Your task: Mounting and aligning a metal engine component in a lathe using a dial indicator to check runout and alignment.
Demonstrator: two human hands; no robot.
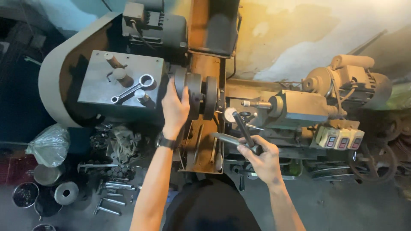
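The dark, round metal lathe chuck [193,95] sits at the middle of the old grey-brown machine, a thick disc seen edge-on, with a second, slightly smaller dark disc [210,96] just to its right; its rim is worn and dull, with no shine. The left hand [174,107] lies flat against the chuck's left face, fingers spread upward and wrapped over the rim, a dark watch [166,141] on the wrist. The right hand [262,159] is closed round a black, slender lever handle [245,130] that rises tilted up and to the left from the fist, and a flat grey metal bar [227,138] juts left from the same grip. Just beyond the lever stands a small round white dial gauge [231,114], near the chuck's right side. To the left of the chuck, a grey steel plate [96,85] on the headstock carries a bright silver connecting rod [132,89] lying slantwise. At the right of the machine is a row of three pale switch boxes [340,139] with red buttons. On the floor at the near left lie loose bolts and round metal parts [66,192], beside a crumpled clear plastic bag [49,144].
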